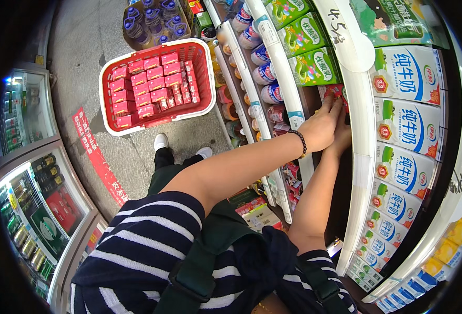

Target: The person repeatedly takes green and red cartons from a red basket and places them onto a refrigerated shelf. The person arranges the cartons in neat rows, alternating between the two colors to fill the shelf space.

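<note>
My left hand (320,126), with a dark beaded bracelet at its wrist, reaches into a shelf compartment. Its fingertips touch a small red carton (333,91) beside green drink boxes (313,66). My right hand (342,138) is beside and partly behind the left one, its fingers mostly hidden in the dark recess. Whether either hand grips the carton cannot be made out. On the floor at the upper left stands a red plastic basket with a white rim (106,98), holding rows of small red cartons (155,72).
White milk cartons (405,78) fill the shelf at right. Bottles (268,74) line the lower shelves. A box of water jugs (152,19) stands beyond the basket. Glass-door coolers (54,200) run along the left. A shelf rail (362,157) edges the recess close to my right hand.
</note>
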